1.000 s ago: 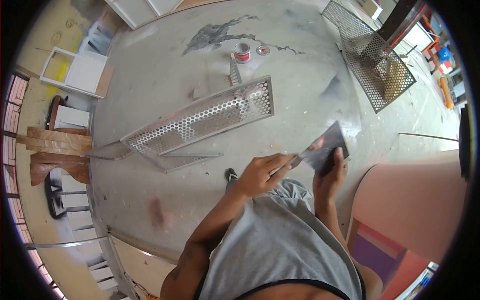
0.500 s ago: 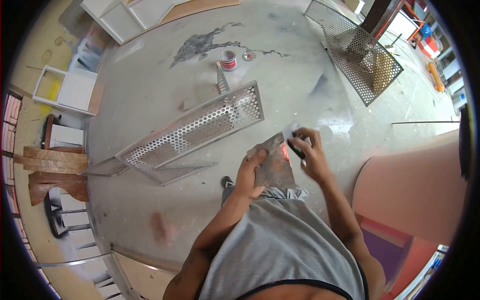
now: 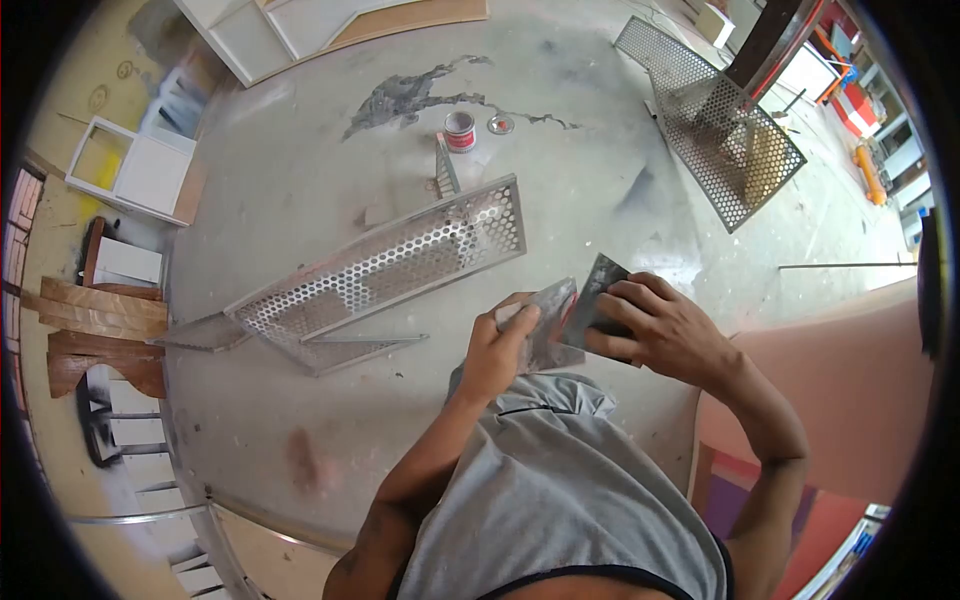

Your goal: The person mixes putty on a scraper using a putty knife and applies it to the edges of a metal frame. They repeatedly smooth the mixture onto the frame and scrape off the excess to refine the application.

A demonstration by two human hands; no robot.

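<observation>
My left hand (image 3: 492,352) is closed on a flat grey metal plate (image 3: 550,345), smeared and stained, its thumb lying across the near face. A red streak shows along the plate's right edge. In my right hand (image 3: 672,328) is a dark, thin, rectangular scraper blade (image 3: 606,274), fingers spread over its face. The blade's left edge comes right up to the red streak on the plate. Both tools are in front of my waist, above the floor. Beyond them lies a perforated metal panel (image 3: 385,262) with folded side pieces.
An open tin (image 3: 460,134) stands on the floor beside its round lid (image 3: 501,124). Another perforated panel (image 3: 725,130) leans near a dark post at upper right. A large pink curved piece (image 3: 810,400) is on my right; wooden parts (image 3: 105,320) line the left wall.
My right hand has turned over and brought the dark blade flat against the plate's right side. The plate has tilted and shifted slightly in my left hand. The view has moved a little.
</observation>
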